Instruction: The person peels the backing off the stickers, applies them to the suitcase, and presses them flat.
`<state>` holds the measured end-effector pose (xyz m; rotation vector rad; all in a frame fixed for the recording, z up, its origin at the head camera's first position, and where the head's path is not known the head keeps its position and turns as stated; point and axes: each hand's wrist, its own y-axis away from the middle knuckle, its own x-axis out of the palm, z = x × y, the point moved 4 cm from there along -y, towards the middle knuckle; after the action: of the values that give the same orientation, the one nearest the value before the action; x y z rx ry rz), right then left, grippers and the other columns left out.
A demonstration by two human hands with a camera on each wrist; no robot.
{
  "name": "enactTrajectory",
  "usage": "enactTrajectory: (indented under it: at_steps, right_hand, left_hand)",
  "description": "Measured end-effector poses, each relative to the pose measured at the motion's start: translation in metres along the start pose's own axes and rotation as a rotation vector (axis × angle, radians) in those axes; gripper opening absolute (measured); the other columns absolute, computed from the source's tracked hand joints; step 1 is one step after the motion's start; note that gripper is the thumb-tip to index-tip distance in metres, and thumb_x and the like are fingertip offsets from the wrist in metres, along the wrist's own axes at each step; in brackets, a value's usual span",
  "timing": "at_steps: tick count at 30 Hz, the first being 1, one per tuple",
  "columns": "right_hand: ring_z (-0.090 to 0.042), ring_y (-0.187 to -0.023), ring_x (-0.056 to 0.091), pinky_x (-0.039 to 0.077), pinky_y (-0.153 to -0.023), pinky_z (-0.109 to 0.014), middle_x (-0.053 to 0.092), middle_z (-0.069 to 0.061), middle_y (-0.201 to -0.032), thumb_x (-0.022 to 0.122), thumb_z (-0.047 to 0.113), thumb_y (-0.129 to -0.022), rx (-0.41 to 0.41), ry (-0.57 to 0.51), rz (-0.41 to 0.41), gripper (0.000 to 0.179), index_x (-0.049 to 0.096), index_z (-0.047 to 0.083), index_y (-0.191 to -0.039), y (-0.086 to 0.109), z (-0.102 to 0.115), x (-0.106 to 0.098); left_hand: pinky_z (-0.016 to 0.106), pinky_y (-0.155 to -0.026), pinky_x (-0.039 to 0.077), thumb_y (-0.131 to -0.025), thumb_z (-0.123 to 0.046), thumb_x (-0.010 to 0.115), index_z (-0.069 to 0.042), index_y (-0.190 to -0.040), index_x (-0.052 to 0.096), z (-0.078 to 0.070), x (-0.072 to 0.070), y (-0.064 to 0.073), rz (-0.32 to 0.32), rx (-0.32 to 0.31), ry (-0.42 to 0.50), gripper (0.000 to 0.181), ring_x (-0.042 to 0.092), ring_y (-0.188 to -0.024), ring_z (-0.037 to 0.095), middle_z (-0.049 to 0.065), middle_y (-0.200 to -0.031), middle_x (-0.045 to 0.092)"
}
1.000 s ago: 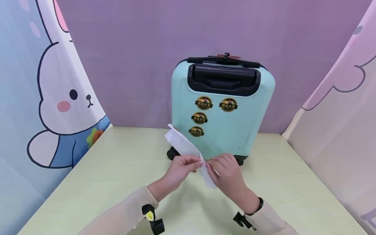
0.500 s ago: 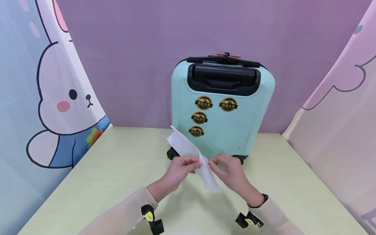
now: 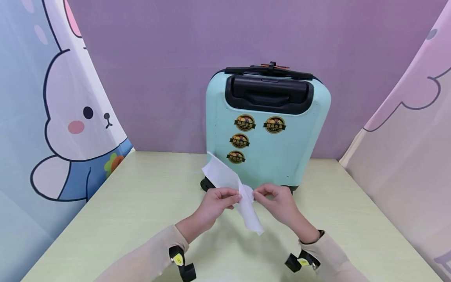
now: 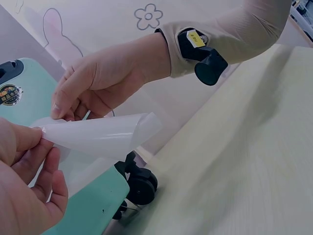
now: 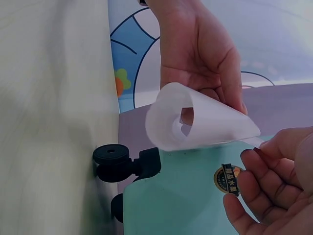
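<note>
My left hand (image 3: 215, 204) pinches a white sticker backing sheet (image 3: 222, 173) between thumb and fingers, and the sheet bends at that grip. A round sticker (image 3: 249, 192), its pale back showing, sticks out from the fold. My right hand (image 3: 278, 203) pinches the outer edge of this sticker. Seen from the right wrist, the sheet (image 5: 210, 120) curls into a loose tube with a cut-out gap in it. Behind the hands a mint-green suitcase (image 3: 275, 160) stands upright, with several round black-and-gold stickers (image 3: 239, 140) on its face.
The suitcase stands on a pale table (image 3: 158, 184) on black wheels (image 3: 207, 184); its black handle (image 3: 269, 96) is on top. A purple cloth (image 3: 158, 78) hangs behind, with printed curtains (image 3: 81, 117) at the sides. Black cameras (image 3: 184, 264) are strapped to both wrists.
My right hand has drawn slightly right, away from the left hand, and the round sticker has come out from the sheet. The sheet has shifted slightly right and down; the left hand stays put.
</note>
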<state>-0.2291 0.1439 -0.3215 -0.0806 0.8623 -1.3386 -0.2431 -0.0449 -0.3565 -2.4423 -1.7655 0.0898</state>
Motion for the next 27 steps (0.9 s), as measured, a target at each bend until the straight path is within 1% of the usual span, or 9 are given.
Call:
enactTrajectory:
  at_steps: [4, 9, 11, 14, 18, 27]
  right_hand:
    - [-0.014, -0.074, 0.066, 0.055, -0.062, -0.027, 0.073, -0.005, -0.083, 0.072, 0.003, -0.09, 0.036, -0.018, 0.006, 0.004, 0.075, 0.002, -0.089, -0.001, -0.004, -0.002]
    - [-0.015, -0.073, 0.065, 0.055, -0.062, -0.025, 0.072, -0.008, -0.084, 0.07, 0.0, -0.091, 0.068, -0.052, 0.015, 0.004, 0.074, -0.001, -0.089, -0.002, -0.009, -0.004]
    - [-0.014, -0.072, 0.065, 0.056, -0.063, -0.024, 0.072, -0.009, -0.084, 0.07, 0.0, -0.091, 0.078, -0.063, 0.019, 0.004, 0.074, -0.002, -0.089, -0.002, -0.011, -0.004]
    - [-0.011, -0.071, 0.064, 0.055, -0.063, -0.024, 0.072, -0.01, -0.084, 0.07, -0.001, -0.091, 0.085, -0.074, 0.021, 0.005, 0.073, -0.003, -0.089, -0.002, -0.014, -0.005]
    - [-0.011, -0.07, 0.063, 0.055, -0.062, -0.024, 0.071, -0.011, -0.084, 0.069, 0.0, -0.091, 0.085, -0.078, 0.022, 0.005, 0.073, -0.003, -0.09, -0.001, -0.018, -0.006]
    - [-0.007, -0.07, 0.062, 0.054, -0.061, -0.024, 0.071, -0.011, -0.084, 0.069, 0.0, -0.092, 0.092, -0.082, 0.025, 0.006, 0.073, -0.003, -0.089, -0.002, -0.025, -0.01]
  left_hand:
    - [0.027, -0.075, 0.054, -0.095, -0.005, 0.065, 0.014, -0.112, 0.067, 0.001, 0.0, 0.0, -0.004, -0.011, 0.011, 0.025, 0.062, -0.086, 0.012, 0.004, -0.095, 0.074]
    - [0.026, -0.074, 0.054, -0.095, -0.005, 0.065, 0.014, -0.112, 0.067, 0.002, -0.001, 0.0, -0.01, -0.027, 0.021, 0.025, 0.062, -0.085, 0.012, 0.003, -0.093, 0.073]
    - [0.026, -0.074, 0.054, -0.096, -0.005, 0.065, 0.014, -0.112, 0.067, 0.002, -0.001, 0.001, -0.011, -0.032, 0.023, 0.025, 0.062, -0.084, 0.012, 0.003, -0.093, 0.073]
    - [0.026, -0.074, 0.054, -0.096, -0.005, 0.065, 0.014, -0.112, 0.067, 0.003, -0.001, 0.001, -0.008, -0.035, 0.022, 0.025, 0.063, -0.084, 0.011, 0.003, -0.093, 0.073]
    - [0.026, -0.074, 0.054, -0.096, -0.005, 0.065, 0.013, -0.112, 0.067, 0.004, -0.001, 0.001, -0.009, -0.04, 0.017, 0.024, 0.063, -0.084, 0.011, 0.003, -0.092, 0.073]
    - [0.026, -0.073, 0.054, -0.096, -0.004, 0.065, 0.013, -0.112, 0.067, 0.005, -0.002, 0.001, -0.009, -0.039, 0.012, 0.024, 0.063, -0.084, 0.01, 0.002, -0.092, 0.073]
